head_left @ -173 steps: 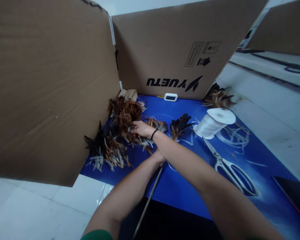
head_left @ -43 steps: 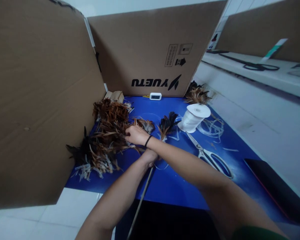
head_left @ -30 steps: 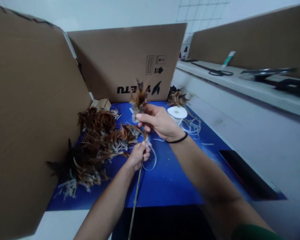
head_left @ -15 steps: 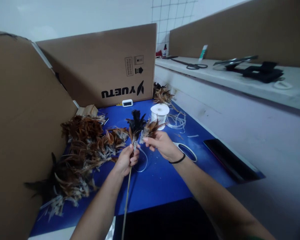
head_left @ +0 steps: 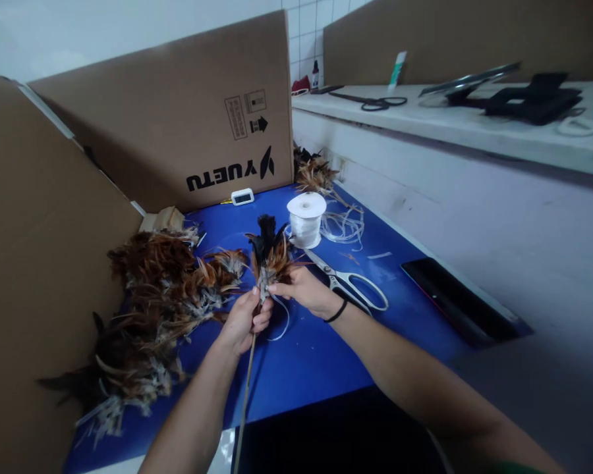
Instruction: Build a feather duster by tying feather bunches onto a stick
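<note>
My left hand is closed around a thin stick just below its top, where dark feathers stand upright. In the fingers of my right hand is a small bunch of brown feathers, its pale quill ends against the stick's feathered head. A thin white ribbon loops down from the binding beside my left hand. Scissors with pale handles lie beyond my right wrist. Behind the feathers stands a spool of white ribbon.
Heaps of brown feathers cover the left of the blue tabletop. Cardboard walls the back and left. A black phone-like slab lies at right, below a white ledge with black scissors. Loose ribbon lies by the spool.
My right hand has moved left, bringing the brown feather bunch from beside the stick's head up against it. The scissors are now more exposed. The view has shifted slightly.
</note>
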{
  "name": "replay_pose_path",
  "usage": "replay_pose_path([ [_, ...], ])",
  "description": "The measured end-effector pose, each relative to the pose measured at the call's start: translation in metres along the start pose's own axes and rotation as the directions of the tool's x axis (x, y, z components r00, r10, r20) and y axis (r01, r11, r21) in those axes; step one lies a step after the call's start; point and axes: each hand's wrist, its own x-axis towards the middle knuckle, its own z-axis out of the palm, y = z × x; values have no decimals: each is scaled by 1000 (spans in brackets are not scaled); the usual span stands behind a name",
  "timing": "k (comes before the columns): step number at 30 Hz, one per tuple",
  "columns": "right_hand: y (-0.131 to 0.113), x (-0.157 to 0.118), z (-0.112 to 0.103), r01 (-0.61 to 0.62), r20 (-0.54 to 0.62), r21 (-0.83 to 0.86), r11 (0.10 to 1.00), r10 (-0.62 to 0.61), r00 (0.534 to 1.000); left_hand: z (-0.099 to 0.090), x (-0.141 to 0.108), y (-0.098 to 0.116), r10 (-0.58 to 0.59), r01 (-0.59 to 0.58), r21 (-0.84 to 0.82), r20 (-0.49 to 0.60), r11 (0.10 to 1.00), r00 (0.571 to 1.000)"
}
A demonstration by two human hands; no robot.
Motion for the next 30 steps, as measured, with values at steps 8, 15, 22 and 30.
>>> replay_pose_path([
  [8, 4, 2, -1, 14, 31, 7, 1000, -14, 999, 0, 1, -1, -5, 6, 29, -17, 1000, 1000],
  [15, 10, 5, -2, 43, 22, -41, 998, -42, 999, 2, -2, 1, 8, -7, 66, -19, 998, 1000],
  [22, 15, 7, -5, 116, 74, -60, 991, -112, 991, -2, -4, 0, -42, 40, 85, 19, 996, 999],
  [30, 16, 7, -3, 79, 54, -37, 996, -77, 996, 0, -4, -1, -44, 46, 115, -23, 992, 999],
])
